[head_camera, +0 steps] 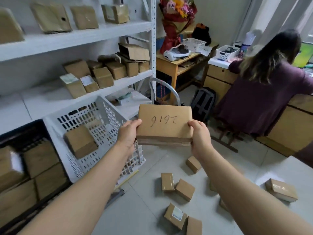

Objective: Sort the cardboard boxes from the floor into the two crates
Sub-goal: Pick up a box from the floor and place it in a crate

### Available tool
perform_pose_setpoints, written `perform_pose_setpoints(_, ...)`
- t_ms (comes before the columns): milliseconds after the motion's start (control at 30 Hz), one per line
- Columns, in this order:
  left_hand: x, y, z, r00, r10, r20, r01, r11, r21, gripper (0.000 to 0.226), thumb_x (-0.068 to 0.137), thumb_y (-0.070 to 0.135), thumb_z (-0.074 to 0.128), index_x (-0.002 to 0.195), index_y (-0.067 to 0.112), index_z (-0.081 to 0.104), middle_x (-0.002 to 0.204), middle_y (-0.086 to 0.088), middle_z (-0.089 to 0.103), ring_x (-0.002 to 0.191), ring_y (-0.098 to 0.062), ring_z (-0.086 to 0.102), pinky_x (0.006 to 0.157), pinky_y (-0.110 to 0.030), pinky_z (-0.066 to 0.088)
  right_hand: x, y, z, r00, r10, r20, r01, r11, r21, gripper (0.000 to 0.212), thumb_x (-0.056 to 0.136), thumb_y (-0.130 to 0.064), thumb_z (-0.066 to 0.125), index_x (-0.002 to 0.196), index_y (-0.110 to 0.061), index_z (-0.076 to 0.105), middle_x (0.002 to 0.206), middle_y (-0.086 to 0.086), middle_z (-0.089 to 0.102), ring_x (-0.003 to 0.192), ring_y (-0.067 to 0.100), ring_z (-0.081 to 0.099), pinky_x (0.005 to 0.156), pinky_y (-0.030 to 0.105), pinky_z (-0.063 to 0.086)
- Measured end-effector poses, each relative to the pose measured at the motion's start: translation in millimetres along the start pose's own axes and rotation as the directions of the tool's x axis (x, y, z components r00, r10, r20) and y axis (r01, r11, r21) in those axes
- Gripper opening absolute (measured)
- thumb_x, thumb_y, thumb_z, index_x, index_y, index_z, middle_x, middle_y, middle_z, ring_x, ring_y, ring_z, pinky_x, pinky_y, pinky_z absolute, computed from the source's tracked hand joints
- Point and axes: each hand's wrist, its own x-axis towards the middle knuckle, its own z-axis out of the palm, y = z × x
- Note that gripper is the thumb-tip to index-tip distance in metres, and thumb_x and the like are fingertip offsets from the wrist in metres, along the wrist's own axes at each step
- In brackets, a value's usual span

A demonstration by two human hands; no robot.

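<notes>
Both hands hold one flat cardboard box (165, 123) up in the air, in the middle of the view. The left hand (128, 135) grips its nine o'clock edge and the right hand (200, 139) grips its three o'clock edge, with the fingers (194, 124) curled round the sides. The numbers written on top look upside down from here (easy to read wrong), so the box could end up in the wrong crate. The white crate (74, 118) sits at about eight o'clock from the box and leans to one side, with one brown box (80, 141) inside; a hard bump on its rim could tip it more. The black crate (25, 128), further out at eight o'clock, looks nearly full, so a box put on top could slide off. If the grip slips, the box could fall on the small boxes (184, 189) lying on the floor (149, 167) at six o'clock.
</notes>
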Motion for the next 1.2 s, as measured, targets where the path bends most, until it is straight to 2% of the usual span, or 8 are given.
perform_pose_setpoints(367, -8, 27, -120, 0.935, 0.053, -0.352, -0.092, 0.991, -0.095, 0.006, 0.089, 0.017, 0.059, 0.088, 0.014, 0.064, 0.098, -0.009, 0.066, 0.091, -0.025, 0.061, 0.080, -0.037, 0.048, -19, 7, 136, 0.944, 0.018, 0.328, 0.019, 0.994, -0.108, 0.014, 0.084, -0.033, 0.059, 0.094, -0.024, 0.058, 0.111, 0.007, 0.061, 0.106, 0.028, 0.059, 0.095, 0.052, 0.049)
perform_pose_setpoints(533, -5, 38, -208, 0.876, 0.023, -0.481, -0.120, 0.978, -0.171, 0.009, 0.088, 0.019, 0.059, 0.083, 0.018, 0.066, 0.083, -0.001, 0.070, 0.080, -0.019, 0.065, 0.068, -0.031, 0.052, -48, 30, 227, 0.886, 0.028, 0.464, 0.036, 0.991, -0.129, 0.013, 0.087, -0.029, 0.059, 0.098, -0.021, 0.058, 0.107, 0.005, 0.063, 0.105, 0.027, 0.059, 0.093, 0.046, 0.050)
perform_pose_setpoints(633, 3, 46, -270, 0.843, 0.002, -0.539, -0.114, 0.978, -0.176, 0.009, 0.090, 0.020, 0.058, 0.085, 0.022, 0.064, 0.093, 0.000, 0.069, 0.091, -0.019, 0.063, 0.084, -0.037, 0.049, -68, 50, 289, 0.859, 0.047, 0.510, 0.034, 0.988, -0.149, 0.011, 0.088, -0.025, 0.059, 0.096, -0.019, 0.056, 0.105, 0.006, 0.062, 0.100, 0.025, 0.059, 0.089, 0.045, 0.051)
perform_pose_setpoints(700, 11, 50, -314, 0.827, -0.025, -0.562, -0.097, 0.977, -0.187, 0.006, 0.090, 0.021, 0.057, 0.087, 0.023, 0.062, 0.097, 0.000, 0.068, 0.094, -0.019, 0.062, 0.084, -0.037, 0.048, -81, 66, 334, 0.847, 0.046, 0.529, 0.047, 0.986, -0.161, 0.008, 0.089, -0.024, 0.059, 0.095, -0.020, 0.057, 0.100, 0.003, 0.062, 0.094, 0.022, 0.058, 0.076, 0.038, 0.051)
perform_pose_setpoints(800, 24, 54, -377, 0.808, -0.069, -0.586, -0.071, 0.975, -0.213, 0.006, 0.090, 0.019, 0.056, 0.084, 0.021, 0.059, 0.089, 0.000, 0.065, 0.083, -0.015, 0.060, 0.072, -0.033, 0.048, -101, 87, 403, 0.827, 0.053, 0.560, 0.072, 0.977, -0.200, 0.012, 0.089, -0.025, 0.058, 0.100, -0.020, 0.060, 0.096, 0.000, 0.062, 0.088, 0.017, 0.057, 0.062, 0.028, 0.046)
perform_pose_setpoints(967, 46, 50, -463, 0.805, -0.204, -0.558, 0.031, 0.952, -0.303, 0.005, 0.092, 0.017, 0.056, 0.096, 0.018, 0.058, 0.098, -0.006, 0.065, 0.096, -0.022, 0.061, 0.083, -0.043, 0.054, -108, 112, 498, 0.765, 0.097, 0.637, 0.143, 0.938, -0.315, 0.020, 0.089, -0.021, 0.059, 0.108, -0.019, 0.064, 0.105, 0.004, 0.066, 0.094, 0.018, 0.061, 0.074, 0.032, 0.054)
perform_pose_setpoints(1067, 60, 41, -494, 0.804, -0.275, -0.528, 0.085, 0.931, -0.356, 0.018, 0.090, 0.021, 0.058, 0.108, 0.017, 0.057, 0.107, -0.010, 0.064, 0.101, -0.026, 0.062, 0.088, -0.050, 0.053, -102, 123, 535, 0.713, 0.156, 0.684, 0.217, 0.878, -0.427, 0.032, 0.091, -0.016, 0.057, 0.122, -0.015, 0.062, 0.102, -0.001, 0.066, 0.083, 0.006, 0.058, 0.059, 0.014, 0.045)
perform_pose_setpoints(1200, 82, 23, -513, 0.809, -0.372, -0.455, 0.219, 0.909, -0.355, 0.034, 0.091, 0.032, 0.058, 0.121, 0.021, 0.050, 0.117, -0.012, 0.056, 0.104, -0.030, 0.060, 0.081, -0.051, 0.056, -90, 136, 572, 0.660, 0.243, 0.711, 0.305, 0.779, -0.549, 0.028, 0.095, -0.017, 0.052, 0.119, -0.026, 0.062, 0.099, -0.006, 0.063, 0.080, 0.005, 0.054, 0.058, 0.015, 0.041)
